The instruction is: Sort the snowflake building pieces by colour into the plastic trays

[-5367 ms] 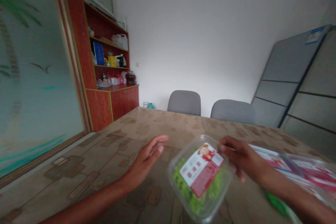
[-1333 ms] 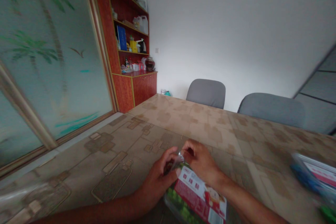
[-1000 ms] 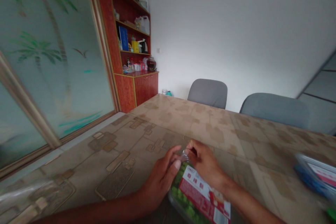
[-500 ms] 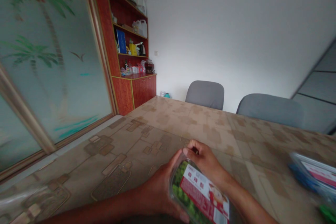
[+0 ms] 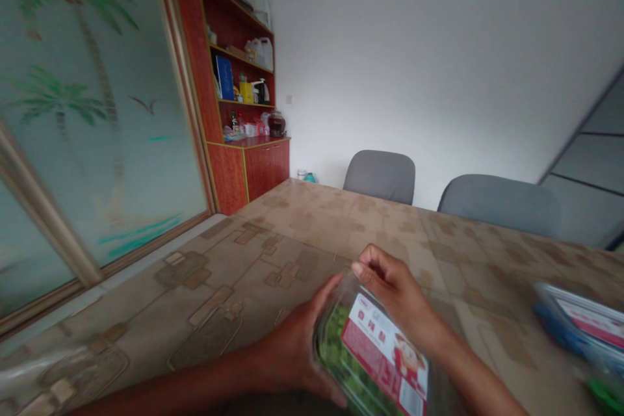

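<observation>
A clear plastic container (image 5: 337, 331) with a red and white printed label shows green pieces inside; it stands tilted at the bottom of the view. My left hand (image 5: 297, 344) wraps round its left side, thumb along the upper edge. At the container's far corner, the curled fingers and thumb of my right hand (image 5: 390, 286) pinch the edge of the lid. Whether the lid has come loose there is hard to see. The container's lower end runs out of the frame.
On the right of the patterned tabletop (image 5: 273, 240) sits another clear container (image 5: 585, 325) with blue contents, and something green (image 5: 607, 396) lies below it. Two grey chairs (image 5: 380, 175) stand behind the table. Clear plastic (image 5: 43, 367) lies at the left edge.
My right hand has moved slightly up and to the right at the container's corner. The label has shifted a little to the right. My left hand keeps its hold.
</observation>
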Motion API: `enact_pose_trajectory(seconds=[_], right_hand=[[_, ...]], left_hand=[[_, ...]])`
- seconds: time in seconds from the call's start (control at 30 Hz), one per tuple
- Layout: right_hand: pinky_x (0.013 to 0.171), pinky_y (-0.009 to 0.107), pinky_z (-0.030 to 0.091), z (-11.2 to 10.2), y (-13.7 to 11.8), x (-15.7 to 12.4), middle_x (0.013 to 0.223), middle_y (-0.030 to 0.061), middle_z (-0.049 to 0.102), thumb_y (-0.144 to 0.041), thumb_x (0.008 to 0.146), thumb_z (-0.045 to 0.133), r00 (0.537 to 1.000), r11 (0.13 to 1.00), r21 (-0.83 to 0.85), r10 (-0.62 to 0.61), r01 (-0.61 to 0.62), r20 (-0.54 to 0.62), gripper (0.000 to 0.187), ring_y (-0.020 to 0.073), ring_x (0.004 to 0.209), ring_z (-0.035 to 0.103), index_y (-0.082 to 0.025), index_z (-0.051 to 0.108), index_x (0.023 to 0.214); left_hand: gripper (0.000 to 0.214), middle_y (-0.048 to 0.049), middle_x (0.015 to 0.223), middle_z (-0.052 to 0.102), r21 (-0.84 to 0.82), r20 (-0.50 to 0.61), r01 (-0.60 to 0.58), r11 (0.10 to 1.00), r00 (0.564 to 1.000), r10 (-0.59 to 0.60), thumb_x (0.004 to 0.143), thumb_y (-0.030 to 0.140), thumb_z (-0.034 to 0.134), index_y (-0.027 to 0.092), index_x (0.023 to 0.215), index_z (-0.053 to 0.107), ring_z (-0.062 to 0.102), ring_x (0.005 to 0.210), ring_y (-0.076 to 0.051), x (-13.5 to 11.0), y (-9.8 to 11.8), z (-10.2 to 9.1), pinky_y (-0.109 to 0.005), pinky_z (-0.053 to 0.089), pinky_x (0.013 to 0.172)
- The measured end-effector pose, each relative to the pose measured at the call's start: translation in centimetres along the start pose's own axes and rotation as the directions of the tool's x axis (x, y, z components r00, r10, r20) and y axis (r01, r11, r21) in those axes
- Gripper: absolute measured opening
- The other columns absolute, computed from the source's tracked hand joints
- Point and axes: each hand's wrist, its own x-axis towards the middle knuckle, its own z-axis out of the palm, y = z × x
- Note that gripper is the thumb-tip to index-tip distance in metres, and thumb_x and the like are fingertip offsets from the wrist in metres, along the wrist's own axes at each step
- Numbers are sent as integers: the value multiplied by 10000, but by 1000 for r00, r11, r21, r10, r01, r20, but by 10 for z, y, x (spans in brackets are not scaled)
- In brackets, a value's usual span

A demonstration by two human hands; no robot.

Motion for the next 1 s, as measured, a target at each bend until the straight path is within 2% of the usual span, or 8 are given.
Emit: enact_pose_trajectory(seconds=[0.07, 0.13, 0.27, 0.33, 0.57, 0.7, 0.83, 1.0], right_hand=[[459, 192, 295, -8, -7, -3, 577, -67, 426, -412, 895, 513, 1000, 999, 43, -18, 19, -17, 291, 79, 491, 371, -191, 472, 709], [478, 188, 312, -20, -14, -4, 593, -68, 433, -392, 899, 526, 979, 991, 96, -72, 91, -189, 267, 77, 505, 382, -193, 484, 727], [516, 195, 335, -53, -17, -1, 616, -63, 453, -381, 855, 604, 762, 946, 145, -137, 290, -633, 227, 90, 543, 398, -206, 505, 750], [492, 203, 325, -67, -9, 3, 604, -63, 450, -417, 809, 645, 739, 944, 203, -61, 262, -670, 270, 93, 517, 382, -210, 494, 721], [431, 212, 316, -59, 56, 11, 532, -64, 468, -623, 628, 658, 918, 919, 285, 337, -272, -209, 450, 85, 430, 410, -214, 482, 690], [372, 195, 275, -37, 86, 11, 488, -54, 498, -650, 556, 673, 907, 885, 227, 421, -406, -22, 489, 75, 368, 419, -196, 513, 644], [409, 187, 325, -35, 95, 7, 563, -41, 552, -636, 591, 673, 881, 865, 172, 455, -471, 128, 481, 79, 432, 492, -185, 572, 727], [453, 195, 341, -44, 96, 3, 673, -12, 601, -601, 600, 714, 863, 872, 127, 429, -473, 267, 519, 97, 527, 525, -174, 622, 881]], left_hand=[[1242, -146, 1452, 323, -30, -54, 4, 1000, 999, -6, 493, 347, 889, 258, 1462, 117, 309, 1325, -364, -2, 0, -5, -481, 250, 1106], [1214, -156, 1435, 342, 1, -95, 49, 999, 994, -49, 516, 361, 878, 235, 1462, 126, 318, 1324, -350, -5, -3, -13, -491, 234, 1108], [1242, -141, 1417, 369, 126, -169, 96, 987, 983, -74, 506, 329, 886, 243, 1466, 102, 325, 1327, -316, -9, -5, -35, -459, 190, 1128], [1217, -129, 1417, 373, 157, -211, 88, 984, 976, -54, 528, 320, 877, 257, 1465, 103, 331, 1325, -307, -8, -2, -45, -443, 201, 1127], [1120, -161, 1441, 332, 218, -386, 121, 968, 922, -28, 618, 363, 810, 207, 1465, 93, 301, 1342, -319, -2, 0, -83, -458, 245, 1107], [1133, -165, 1482, 269, 117, -358, 256, 960, 912, -200, 610, 403, 806, 205, 1470, 95, 231, 1372, -322, -8, 6, -104, -462, 230, 1109], [981, -78, 1551, 108, -189, -239, 361, 913, 885, -399, 684, 461, 752, 324, 1454, 161, 297, 1345, -326, -16, 20, -115, -431, 422, 979], [757, -103, 1409, 436, -377, -214, 427, 822, 823, -526, 758, 441, 703, 279, 1391, 321, 504, 1197, -272, -15, 23, -120, -348, 486, 866]])
